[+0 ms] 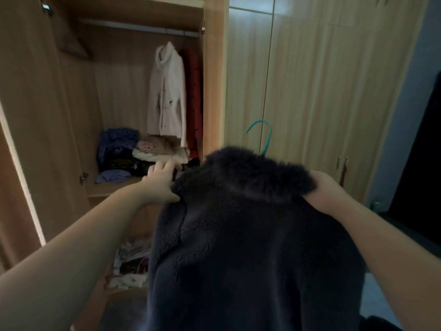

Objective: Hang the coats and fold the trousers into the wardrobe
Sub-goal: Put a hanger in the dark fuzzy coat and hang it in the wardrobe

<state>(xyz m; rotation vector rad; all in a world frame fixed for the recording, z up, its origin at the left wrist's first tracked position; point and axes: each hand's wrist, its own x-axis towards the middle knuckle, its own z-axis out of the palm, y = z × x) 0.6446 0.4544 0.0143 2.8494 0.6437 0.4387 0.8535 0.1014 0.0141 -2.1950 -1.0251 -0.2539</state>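
A dark fleece coat (250,235) hangs in front of me with its back toward the camera. The teal hook of a hanger (263,137) rises from its collar. My left hand (162,182) grips the coat's left shoulder, fingers partly spread. At the right shoulder, below the furry collar, my right hand (327,192) is closed on the fabric. The open wardrobe (214,80) stands ahead on the left, with a metal rail (138,27) near its top. A white coat (168,94) and a red garment (194,91) hang from that rail.
Folded and loose clothes (133,154) lie piled on the wardrobe shelf (112,187). More clothes (131,263) sit in the compartment below. The wardrobe's left door (31,115) stands open. Closed wardrobe doors (322,91) fill the right, with a dark object (420,163) at the far right.
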